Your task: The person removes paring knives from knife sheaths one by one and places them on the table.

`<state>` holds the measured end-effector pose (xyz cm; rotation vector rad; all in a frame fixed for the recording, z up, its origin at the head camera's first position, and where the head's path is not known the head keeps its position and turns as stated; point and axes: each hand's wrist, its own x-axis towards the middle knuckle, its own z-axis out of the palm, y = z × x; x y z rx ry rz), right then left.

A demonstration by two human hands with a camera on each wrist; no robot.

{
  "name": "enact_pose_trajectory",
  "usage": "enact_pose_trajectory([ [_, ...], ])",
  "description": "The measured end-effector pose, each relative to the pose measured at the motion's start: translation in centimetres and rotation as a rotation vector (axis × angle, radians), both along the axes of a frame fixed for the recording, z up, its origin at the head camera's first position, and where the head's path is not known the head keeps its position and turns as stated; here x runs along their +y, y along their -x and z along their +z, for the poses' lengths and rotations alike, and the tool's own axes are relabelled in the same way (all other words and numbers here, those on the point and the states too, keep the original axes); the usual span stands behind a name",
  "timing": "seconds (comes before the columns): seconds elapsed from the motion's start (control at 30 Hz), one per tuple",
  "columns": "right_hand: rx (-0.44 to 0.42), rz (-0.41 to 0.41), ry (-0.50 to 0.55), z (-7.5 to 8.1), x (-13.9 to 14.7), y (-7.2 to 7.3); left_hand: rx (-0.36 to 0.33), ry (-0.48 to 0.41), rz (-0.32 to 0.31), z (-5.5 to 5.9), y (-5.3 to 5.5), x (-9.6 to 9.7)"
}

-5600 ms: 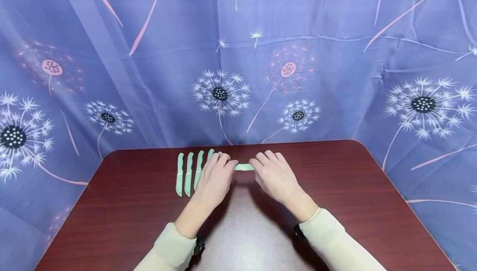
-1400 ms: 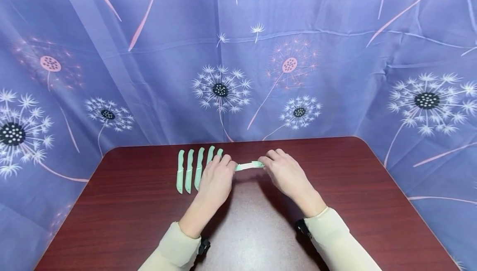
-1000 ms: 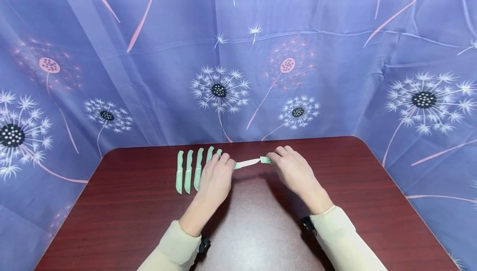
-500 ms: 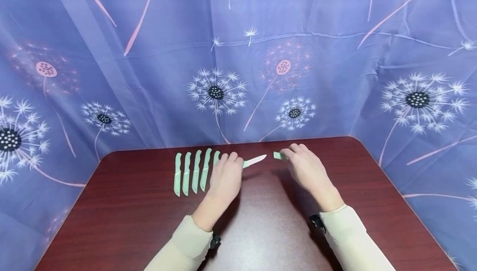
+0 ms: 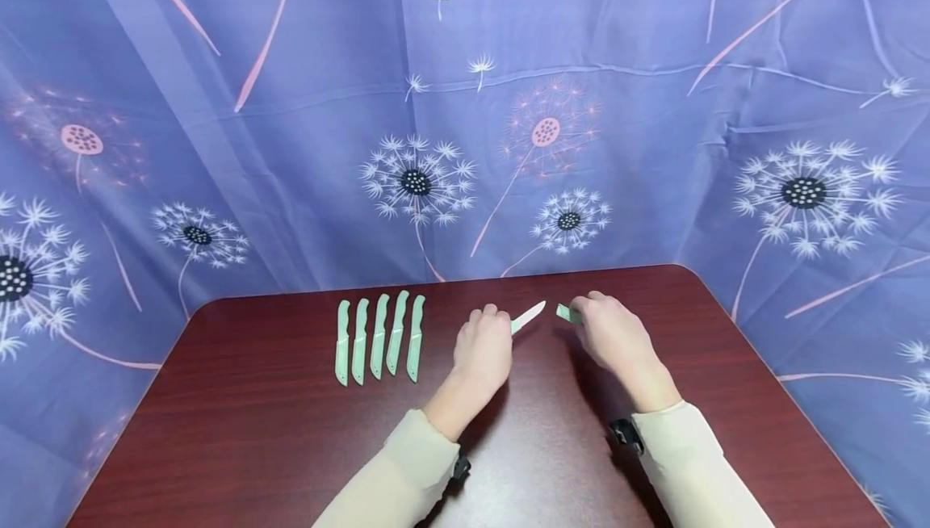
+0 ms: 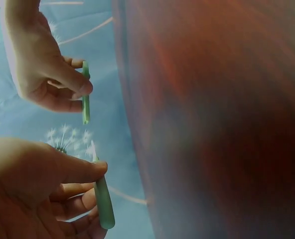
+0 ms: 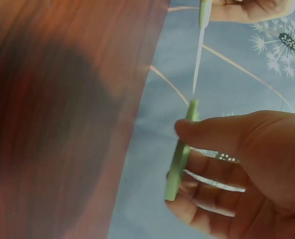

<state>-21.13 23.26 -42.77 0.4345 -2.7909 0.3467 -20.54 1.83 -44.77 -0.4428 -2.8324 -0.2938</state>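
My left hand (image 5: 485, 350) grips a small knife by its green handle (image 6: 104, 204), and the bare pale blade (image 5: 529, 316) points right and away from me. To the right, my right hand (image 5: 613, 334) pinches the knife's green sheath (image 7: 179, 162) between thumb and fingers. The sheath's open end faces the blade tip, with a small gap between them. Both pieces are held above the table. Left of my hands, several green sheathed knives (image 5: 378, 337) lie side by side in a row, handles toward the back.
A dark red-brown wooden table (image 5: 261, 415) lies under everything. A blue-purple curtain (image 5: 305, 148) with dandelion prints hangs along its back and sides. My wrists carry black straps (image 5: 626, 433) below pale sleeves.
The sheath has been pulled off the blade, baring it. Both hands have then moved to the right, the left hand no longer covering the end of the knife row.
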Motion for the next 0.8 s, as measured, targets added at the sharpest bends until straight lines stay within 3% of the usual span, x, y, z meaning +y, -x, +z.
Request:
enact_pose_trajectory([
  [0.5,-0.317,-0.082,-0.013,-0.9,1.3,-0.1,-0.193,-0.096,0.065,-1.3,0.0,5.4],
  [0.8,-0.335,-0.1,-0.019,-1.3,1.6,-0.3,-0.233,-0.101,0.1,-1.6,0.3,6.8],
])
